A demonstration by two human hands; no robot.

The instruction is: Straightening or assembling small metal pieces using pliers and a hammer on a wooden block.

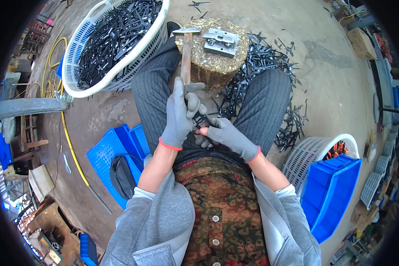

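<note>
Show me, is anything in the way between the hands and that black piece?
Nothing visible: the right hand grips the black piece, and the left hand is right at it. The hammer and metal block are farther off, on the stump.

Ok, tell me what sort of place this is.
Probably a small workshop: a hammer and a metal block lie on a stump, a white basket is heaped with black parts, and similar pieces litter the floor.
</note>
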